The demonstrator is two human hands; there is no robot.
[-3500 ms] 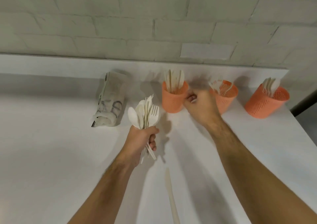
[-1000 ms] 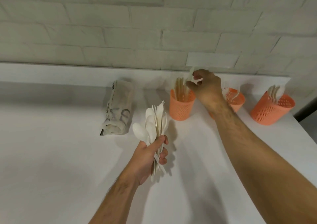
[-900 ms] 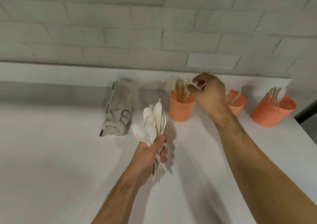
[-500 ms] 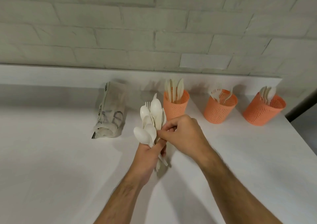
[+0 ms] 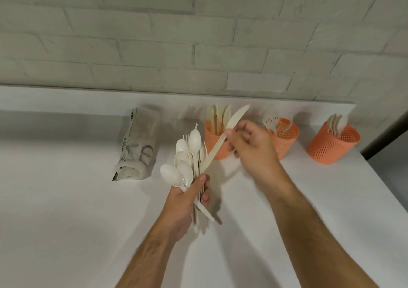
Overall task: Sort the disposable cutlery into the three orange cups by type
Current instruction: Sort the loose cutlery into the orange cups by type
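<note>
**Two hands sorting plastic cutlery over a white worktop**

Near the centre of the frame, the left hand (image 5: pixel 187 197) is gripping a bundle of cutlery (image 5: pixel 187 161), fingers and thumb curling round the handles. Spoon bowls and a few fork tines are fanning upward out of the fist, and the handle ends are sticking out below it.

Just right of centre, the right hand (image 5: pixel 251 146) is pinching a knife (image 5: pixel 223 137) near its middle between thumb and fingertips. The knife is slanting, its blade pointing to the upper right and its handle end reaching down to the bundle. The hand is slightly blurred.

Three orange cups are standing in a row along the back of the worktop (image 5: pixel 66 221). The left cup (image 5: pixel 216 137), partly hidden behind the knife and right hand, is holding knives. The middle cup (image 5: pixel 284 137) is holding forks. The right cup (image 5: pixel 333 146), at the far right of the frame, is holding spoons.

Left of the cups, a crumpled clear plastic bag (image 5: pixel 138 148) with dark printing is lying on the worktop. A pale brick wall (image 5: pixel 198 33) is filling the upper part of the frame.
</note>
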